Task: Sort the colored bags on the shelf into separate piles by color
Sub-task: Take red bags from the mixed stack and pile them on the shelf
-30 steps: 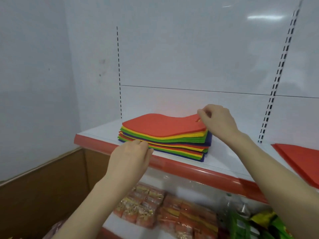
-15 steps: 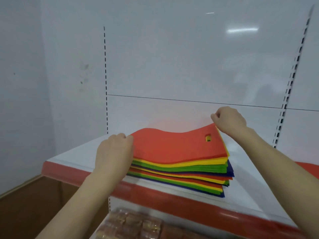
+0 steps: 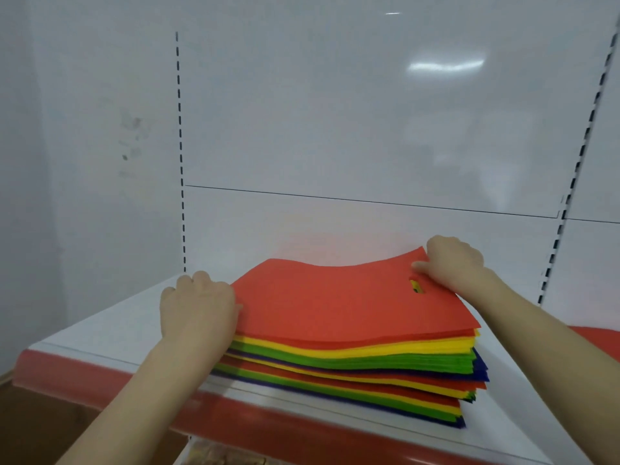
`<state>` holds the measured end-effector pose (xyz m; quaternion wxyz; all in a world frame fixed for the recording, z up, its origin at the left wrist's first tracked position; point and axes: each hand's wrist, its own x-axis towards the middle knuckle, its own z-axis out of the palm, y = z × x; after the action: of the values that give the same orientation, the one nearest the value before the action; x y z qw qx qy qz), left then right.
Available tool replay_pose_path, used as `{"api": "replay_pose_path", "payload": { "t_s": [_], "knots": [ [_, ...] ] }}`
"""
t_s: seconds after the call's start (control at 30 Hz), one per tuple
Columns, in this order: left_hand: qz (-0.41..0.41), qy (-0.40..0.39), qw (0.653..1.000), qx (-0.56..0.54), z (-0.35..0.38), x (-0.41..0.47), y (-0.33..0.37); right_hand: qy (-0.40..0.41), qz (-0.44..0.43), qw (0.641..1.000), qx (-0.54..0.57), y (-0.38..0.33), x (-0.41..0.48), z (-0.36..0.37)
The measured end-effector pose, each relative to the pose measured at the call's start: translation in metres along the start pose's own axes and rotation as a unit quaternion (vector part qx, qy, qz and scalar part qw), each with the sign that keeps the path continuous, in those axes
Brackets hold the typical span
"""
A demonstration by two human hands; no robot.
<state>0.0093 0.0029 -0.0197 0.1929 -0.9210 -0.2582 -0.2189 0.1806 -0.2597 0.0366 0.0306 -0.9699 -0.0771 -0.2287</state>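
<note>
A thick stack of flat bags (image 3: 352,367) in red, yellow, green and blue layers lies on the white shelf (image 3: 110,330). A red bag (image 3: 335,303) with a cut-out handle hole is on top. My left hand (image 3: 196,307) grips the left edge of the top red layers, fingers curled under them. At the far right corner, next to the handle hole, my right hand (image 3: 453,263) pinches the red bag, thumb on top. A separate red pile (image 3: 597,333) shows at the right edge.
The shelf has a red front strip (image 3: 268,427) and a white back panel with slotted uprights (image 3: 181,156) left and right. White shelf surface shows to the left of the stack. Packaged goods are just visible below the shelf.
The view has closed in on the shelf. My left hand rose from the shelf front to the stack's left edge and took hold; my right hand stays at the red bag's far right corner.
</note>
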Motion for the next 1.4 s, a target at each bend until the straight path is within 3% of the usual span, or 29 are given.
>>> {"api": "replay_pose_path", "payload": {
  "t_s": [0.13,0.27,0.43,0.53,0.7,0.87,1.1,1.4],
  "knots": [
    [0.023,-0.009,1.000,-0.013,0.005,0.004,-0.003,0.055,-0.036,0.996,-0.054,-0.006,-0.006,-0.003],
    [0.034,-0.026,0.999,-0.017,0.005,0.004,-0.011,0.098,-0.039,0.994,-0.027,-0.006,-0.013,-0.010],
    [0.007,-0.011,0.995,-0.095,0.000,-0.002,-0.022,0.114,0.011,0.988,0.108,-0.011,-0.022,-0.025],
    [0.030,0.046,0.985,-0.163,0.000,-0.008,-0.032,0.128,0.025,0.962,0.239,-0.014,-0.027,-0.035],
    [0.015,0.088,0.951,-0.298,-0.001,-0.016,-0.045,0.177,0.049,0.924,0.335,-0.020,-0.050,-0.051],
    [0.064,0.197,0.884,-0.419,-0.008,-0.030,-0.048,0.230,0.093,0.901,0.356,-0.007,-0.084,-0.062],
    [0.125,0.173,0.816,-0.538,-0.029,-0.058,-0.009,0.301,0.171,0.870,0.352,0.043,-0.143,-0.079],
    [0.190,0.147,0.783,-0.574,-0.080,-0.088,0.070,0.327,0.240,0.865,0.296,0.142,-0.200,-0.094]
  ]
}}
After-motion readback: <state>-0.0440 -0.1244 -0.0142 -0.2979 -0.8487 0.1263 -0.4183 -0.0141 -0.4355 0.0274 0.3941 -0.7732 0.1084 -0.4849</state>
